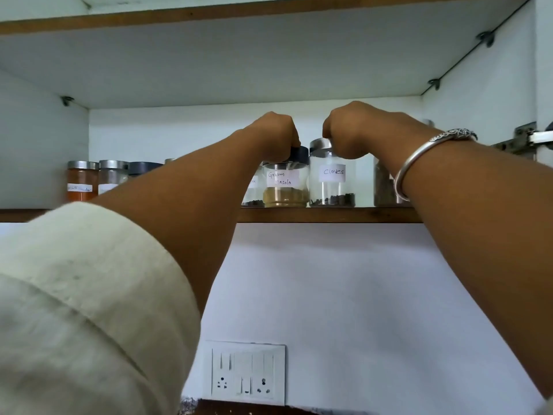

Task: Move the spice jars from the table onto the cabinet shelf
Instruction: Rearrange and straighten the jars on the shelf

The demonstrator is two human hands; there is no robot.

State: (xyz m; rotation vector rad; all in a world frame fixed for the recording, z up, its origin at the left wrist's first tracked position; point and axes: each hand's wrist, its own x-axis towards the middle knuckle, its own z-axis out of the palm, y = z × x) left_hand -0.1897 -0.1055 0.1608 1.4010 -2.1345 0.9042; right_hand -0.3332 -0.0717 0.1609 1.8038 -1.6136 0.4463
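Lit softly and evenly in cool, fairly bright light. Shaded grey along the underside of the upper board (239, 61) over the cabinet shelf (329, 215). Dull sheen on a steel lid (83, 165) and the silver bangle (414, 160). Blurred at the cream sleeve (74, 295) close to the lens. Mildly soft everywhere else, yet sharp enough for the handwritten labels (333, 172). Bowed toward the edges by the wide angle.

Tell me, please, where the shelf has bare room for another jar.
Free: between the orange jar and the left wall. Crowded: the middle, left hand on the garam masala jar, right hand on the cloves jar.
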